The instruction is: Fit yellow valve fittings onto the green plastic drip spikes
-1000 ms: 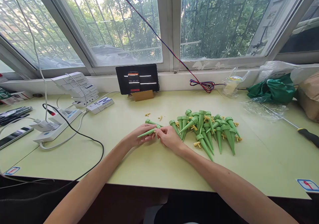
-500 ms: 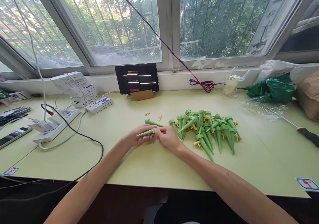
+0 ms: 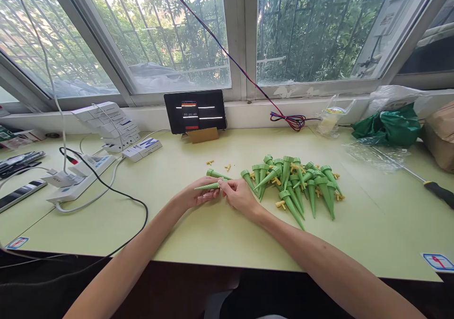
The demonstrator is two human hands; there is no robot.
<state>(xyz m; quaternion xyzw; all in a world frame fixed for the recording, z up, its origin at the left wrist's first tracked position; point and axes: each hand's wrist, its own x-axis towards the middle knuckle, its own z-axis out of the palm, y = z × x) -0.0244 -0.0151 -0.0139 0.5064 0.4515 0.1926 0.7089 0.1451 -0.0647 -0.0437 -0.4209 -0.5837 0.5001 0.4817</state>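
A green plastic watering spike (image 3: 207, 186) lies across the fingers of my left hand (image 3: 195, 192), its tip pointing left. My left hand is closed round it. My right hand (image 3: 240, 195) pinches the spike's wide end; its fingers hide that end. Just behind my hands, another green spike (image 3: 214, 173) lies on the table. Two small yellow valves (image 3: 227, 167) rest beyond it. To the right of my right hand lies a heap of green spikes (image 3: 286, 171), many with yellow valves attached.
A tablet (image 3: 195, 113) showing a timer stands by the window. At left are a power strip (image 3: 81, 179), a black cable (image 3: 117, 193) and stacked white boxes (image 3: 109, 125). A screwdriver (image 3: 438, 193) and a green bag (image 3: 390, 126) lie at right. The table's front edge runs below my forearms.
The spike in my hands has tilted slightly, its tip a little higher and closer to level. Both hands stay in nearly the same place.
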